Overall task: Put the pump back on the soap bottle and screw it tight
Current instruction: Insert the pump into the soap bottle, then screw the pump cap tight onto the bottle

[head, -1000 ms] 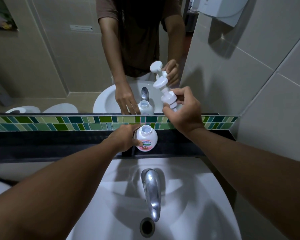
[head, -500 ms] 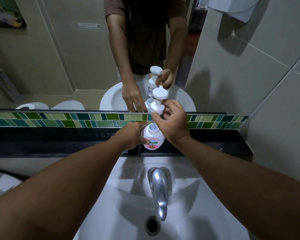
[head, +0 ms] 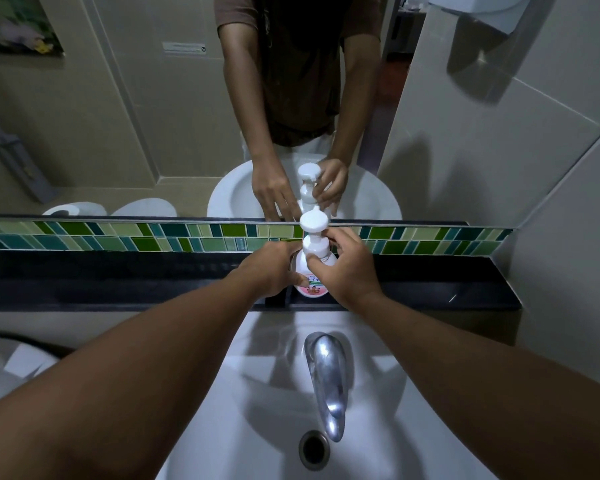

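Note:
A white soap bottle (head: pixel 311 282) with a pink label stands upright on the black ledge (head: pixel 118 282) behind the basin. The white pump (head: pixel 313 233) sits on top of the bottle's neck, its round head pointing up. My left hand (head: pixel 272 271) wraps the bottle's left side. My right hand (head: pixel 343 268) grips the pump's collar from the right, thumb in front and fingers behind. The joint between collar and neck is hidden by my fingers.
A chrome tap (head: pixel 326 379) juts over the white basin (head: pixel 257 427) and its drain (head: pixel 314 448) below my arms. A green tile strip (head: pixel 118 237) and a mirror (head: pixel 153 116) rise behind the ledge. A tiled wall (head: pixel 551 202) closes the right side.
My right hand has brought the pump down from beside the mirror onto the bottle's neck, and its tube is now inside. My left hand has stayed on the bottle.

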`<state>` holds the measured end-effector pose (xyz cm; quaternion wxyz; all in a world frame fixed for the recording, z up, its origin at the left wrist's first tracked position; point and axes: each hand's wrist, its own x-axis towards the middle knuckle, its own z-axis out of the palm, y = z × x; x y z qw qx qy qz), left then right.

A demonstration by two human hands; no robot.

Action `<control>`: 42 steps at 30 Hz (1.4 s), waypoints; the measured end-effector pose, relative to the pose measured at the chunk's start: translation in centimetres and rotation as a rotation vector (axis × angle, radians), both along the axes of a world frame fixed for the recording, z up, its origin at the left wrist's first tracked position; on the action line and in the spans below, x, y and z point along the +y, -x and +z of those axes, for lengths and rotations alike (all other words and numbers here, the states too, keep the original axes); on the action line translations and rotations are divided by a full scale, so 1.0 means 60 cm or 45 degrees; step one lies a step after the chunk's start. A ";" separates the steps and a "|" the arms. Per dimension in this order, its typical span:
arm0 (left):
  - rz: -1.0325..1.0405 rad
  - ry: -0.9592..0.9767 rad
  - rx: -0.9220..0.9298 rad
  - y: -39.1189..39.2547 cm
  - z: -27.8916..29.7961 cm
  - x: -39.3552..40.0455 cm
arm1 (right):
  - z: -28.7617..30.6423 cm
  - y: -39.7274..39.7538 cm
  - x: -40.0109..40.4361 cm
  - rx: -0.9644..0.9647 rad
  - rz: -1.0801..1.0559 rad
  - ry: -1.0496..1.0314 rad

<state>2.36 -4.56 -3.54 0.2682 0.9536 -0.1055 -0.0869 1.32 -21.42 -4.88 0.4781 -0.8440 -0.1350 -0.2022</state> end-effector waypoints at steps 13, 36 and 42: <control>0.000 0.003 -0.019 -0.001 -0.008 0.001 | -0.021 0.007 0.005 0.105 -0.103 -0.088; -0.041 0.016 -0.033 -0.007 -0.011 0.002 | -0.008 -0.005 -0.007 0.233 -0.047 -0.020; -0.057 0.004 -0.060 -0.008 -0.013 0.006 | -0.004 0.000 -0.009 0.346 0.103 -0.165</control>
